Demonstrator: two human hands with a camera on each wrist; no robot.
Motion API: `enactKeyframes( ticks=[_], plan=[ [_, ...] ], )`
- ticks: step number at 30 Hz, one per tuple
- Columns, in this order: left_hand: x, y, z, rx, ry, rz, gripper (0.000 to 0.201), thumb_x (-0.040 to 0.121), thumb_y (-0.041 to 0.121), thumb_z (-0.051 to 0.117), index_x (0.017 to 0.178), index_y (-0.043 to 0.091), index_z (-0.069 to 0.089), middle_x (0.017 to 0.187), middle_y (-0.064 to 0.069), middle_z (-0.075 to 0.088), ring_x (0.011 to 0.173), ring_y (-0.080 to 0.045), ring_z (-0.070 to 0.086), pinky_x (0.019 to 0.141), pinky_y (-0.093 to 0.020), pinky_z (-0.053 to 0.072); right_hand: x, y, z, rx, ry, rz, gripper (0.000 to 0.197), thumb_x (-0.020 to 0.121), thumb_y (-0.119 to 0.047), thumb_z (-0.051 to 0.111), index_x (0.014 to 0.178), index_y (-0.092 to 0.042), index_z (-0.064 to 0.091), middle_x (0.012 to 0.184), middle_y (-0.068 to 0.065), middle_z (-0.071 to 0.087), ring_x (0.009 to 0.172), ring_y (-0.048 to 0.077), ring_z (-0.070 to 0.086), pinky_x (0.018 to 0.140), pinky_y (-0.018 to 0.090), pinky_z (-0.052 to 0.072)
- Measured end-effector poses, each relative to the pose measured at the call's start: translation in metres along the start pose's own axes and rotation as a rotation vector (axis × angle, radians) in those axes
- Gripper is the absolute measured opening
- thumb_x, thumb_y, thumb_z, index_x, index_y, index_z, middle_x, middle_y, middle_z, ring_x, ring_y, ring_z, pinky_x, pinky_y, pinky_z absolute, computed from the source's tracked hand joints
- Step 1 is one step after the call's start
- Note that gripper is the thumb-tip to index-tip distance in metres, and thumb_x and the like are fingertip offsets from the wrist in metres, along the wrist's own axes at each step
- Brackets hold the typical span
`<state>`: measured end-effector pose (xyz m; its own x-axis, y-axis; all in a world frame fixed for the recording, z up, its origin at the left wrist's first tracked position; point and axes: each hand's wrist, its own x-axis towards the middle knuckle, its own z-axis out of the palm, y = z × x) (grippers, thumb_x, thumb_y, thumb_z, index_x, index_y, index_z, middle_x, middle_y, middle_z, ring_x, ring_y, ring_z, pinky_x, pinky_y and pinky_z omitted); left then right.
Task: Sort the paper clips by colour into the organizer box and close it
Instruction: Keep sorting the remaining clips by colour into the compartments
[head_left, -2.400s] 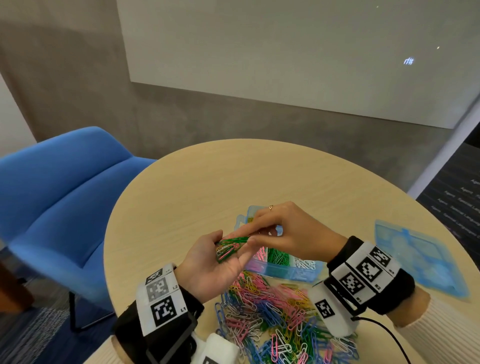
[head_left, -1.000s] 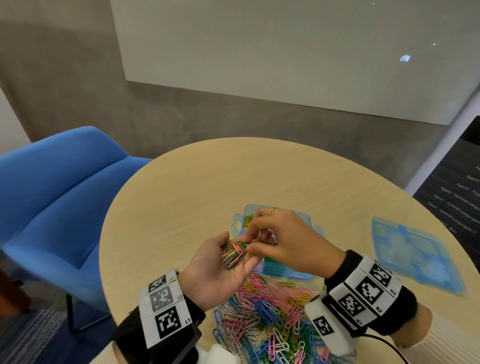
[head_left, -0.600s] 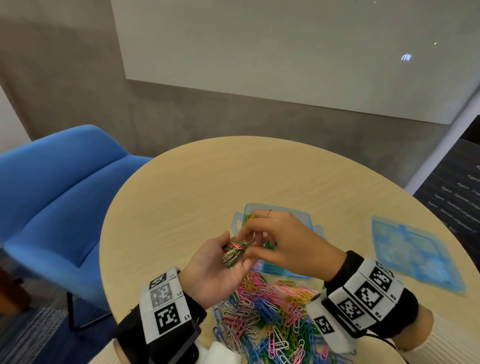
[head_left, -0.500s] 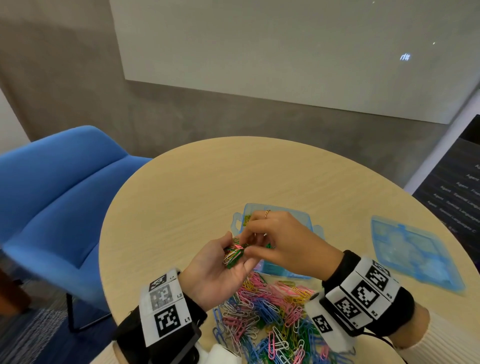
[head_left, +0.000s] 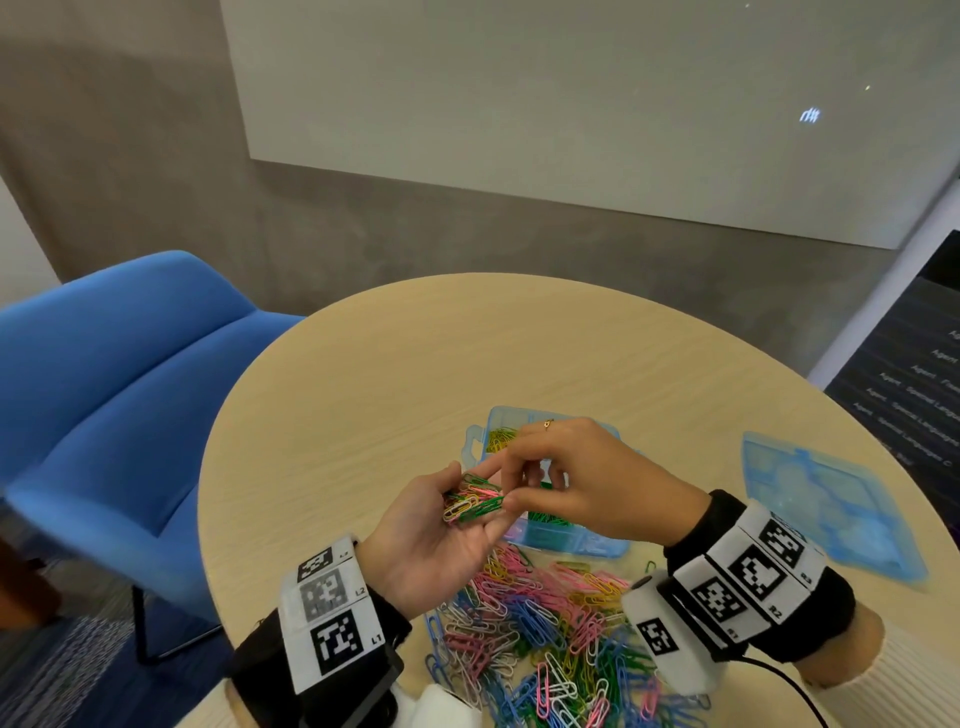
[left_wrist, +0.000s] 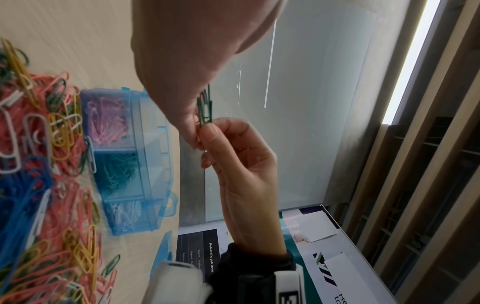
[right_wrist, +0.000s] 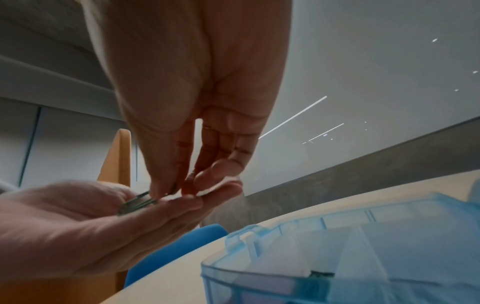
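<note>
Wooden and round, your bench (head_left: 395, 374) carries everything; take the box (head_left: 566, 538) at its middle as your landmark. Left of the box and beyond the bench edge stands a blue chair (head_left: 114, 374). Right of the box, well apart, the lid (head_left: 826, 514) lies flat on the bench, so closing is not yet done.

Just in front of the box, towards you, the pile (head_left: 540, 623) of unsorted clips is still big: blue, pink, yellow, green and white all mixed. Inside the box, the left wrist view shows pink, green and white each in its own compartment along the near side, and the head view shows yellow at the far left corner. By my judgement you are well short of halfway, with most of the sorting and the lid still to come.

Your left hand (head_left: 441, 540) hovers just left of the box, palm up, fingers cupped round a small bunch (head_left: 472, 501) of green, pink and yellow clips. Your right hand (head_left: 587, 483) is over the box, its grip narrow: thumb and fingertips pinch clips at the edge of that bunch, green ones as far as the left wrist view shows.
</note>
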<state>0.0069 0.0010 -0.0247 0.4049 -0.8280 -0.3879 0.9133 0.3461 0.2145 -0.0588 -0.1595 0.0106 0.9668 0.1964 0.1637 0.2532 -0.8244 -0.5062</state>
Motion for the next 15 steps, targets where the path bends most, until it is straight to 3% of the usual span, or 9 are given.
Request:
enactKeyframes(
  ticks=[2, 5, 8, 11, 15],
  plan=[
    [0.001, 0.002, -0.001, -0.024, -0.009, 0.012, 0.048, 0.106, 0.026, 0.028, 0.129, -0.009, 0.05, 0.126, -0.03, 0.058, 0.107, -0.035, 0.062, 0.098, -0.046, 0.046, -0.002, -0.001, -0.004, 0.04, 0.024, 0.033, 0.012, 0.089, -0.019, 0.071, 0.082, -0.009, 0.069, 0.084, -0.01, 0.07, 0.072, -0.001, 0.057, 0.062, 0.01, 0.039],
    [0.001, 0.003, -0.001, -0.057, -0.01, 0.005, 0.047, 0.105, 0.025, 0.029, 0.124, -0.009, 0.054, 0.121, -0.033, 0.06, 0.11, -0.041, 0.061, 0.079, -0.062, 0.049, -0.003, -0.002, -0.007, 0.104, 0.052, 0.086, 0.012, 0.093, -0.022, 0.066, 0.087, -0.011, 0.069, 0.079, -0.005, 0.068, 0.069, 0.005, 0.058, 0.06, 0.015, 0.04],
    [0.001, 0.003, -0.001, -0.061, 0.03, -0.011, 0.047, 0.105, 0.025, 0.031, 0.118, -0.013, 0.057, 0.116, -0.036, 0.061, 0.098, -0.044, 0.064, 0.09, -0.054, 0.051, -0.003, -0.003, -0.01, 0.165, 0.051, 0.122, 0.013, 0.095, -0.02, 0.063, 0.088, -0.01, 0.066, 0.074, -0.002, 0.067, 0.064, 0.007, 0.057, 0.061, 0.026, 0.046],
    [0.002, 0.003, -0.003, -0.029, 0.057, 0.001, 0.05, 0.105, 0.025, 0.028, 0.121, -0.015, 0.054, 0.12, -0.034, 0.06, 0.116, -0.044, 0.056, 0.105, -0.048, 0.039, -0.006, 0.002, -0.017, 0.123, 0.126, 0.206, 0.013, 0.093, -0.019, 0.064, 0.082, -0.012, 0.065, 0.071, 0.003, 0.068, 0.062, 0.015, 0.059, 0.064, 0.036, 0.05],
    [0.004, 0.005, -0.004, 0.027, 0.086, 0.03, 0.052, 0.106, 0.027, 0.025, 0.126, -0.011, 0.054, 0.123, -0.028, 0.061, 0.124, -0.039, 0.053, 0.109, -0.044, 0.037, -0.012, 0.018, -0.022, -0.098, 0.284, 0.351, 0.017, 0.091, -0.02, 0.064, 0.074, -0.015, 0.063, 0.066, 0.003, 0.067, 0.062, 0.019, 0.06, 0.063, 0.036, 0.048]
  ],
)
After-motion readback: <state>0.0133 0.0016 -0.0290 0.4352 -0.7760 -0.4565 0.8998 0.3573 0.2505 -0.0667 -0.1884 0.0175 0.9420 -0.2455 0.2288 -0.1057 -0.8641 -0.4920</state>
